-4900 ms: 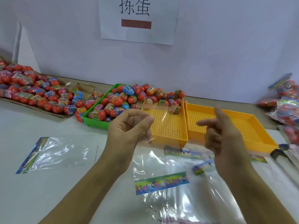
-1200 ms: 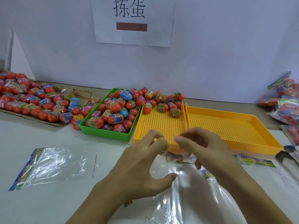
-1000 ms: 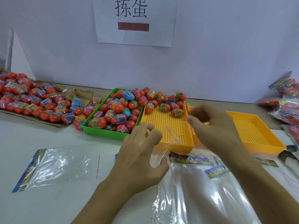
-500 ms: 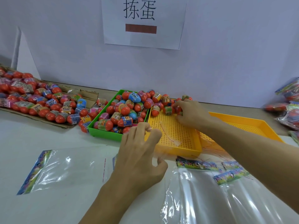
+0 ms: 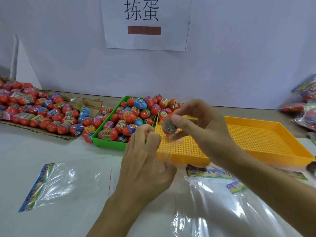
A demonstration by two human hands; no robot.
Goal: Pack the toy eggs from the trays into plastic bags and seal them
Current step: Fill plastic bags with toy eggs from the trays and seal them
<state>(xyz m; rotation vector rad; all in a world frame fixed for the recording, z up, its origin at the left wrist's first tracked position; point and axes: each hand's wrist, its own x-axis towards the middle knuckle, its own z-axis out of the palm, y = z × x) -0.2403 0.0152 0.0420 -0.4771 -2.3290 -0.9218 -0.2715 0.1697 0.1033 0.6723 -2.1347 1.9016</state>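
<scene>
My right hand (image 5: 201,127) holds a toy egg (image 5: 168,126) in its fingertips above the near yellow tray (image 5: 186,151). My left hand (image 5: 147,161) pinches the mouth of a clear plastic bag (image 5: 162,157) just below and left of the egg. The bag is thin and hard to see against the tray. A green tray (image 5: 109,142) heaped with red and blue toy eggs (image 5: 131,115) stands to the left, and a few eggs lie at the far end of the near yellow tray.
A second yellow tray (image 5: 266,137) stands to the right. Many eggs lie on flattened cardboard (image 5: 56,134) at far left. One flat empty bag (image 5: 66,183) lies at left, several more (image 5: 222,202) under my right forearm. Filled bags (image 5: 304,110) are piled at far right.
My right hand reached to the eggs at the far end of the yellow tray, picked one up and brought it back toward the bag. My left hand kept hold of the bag.
</scene>
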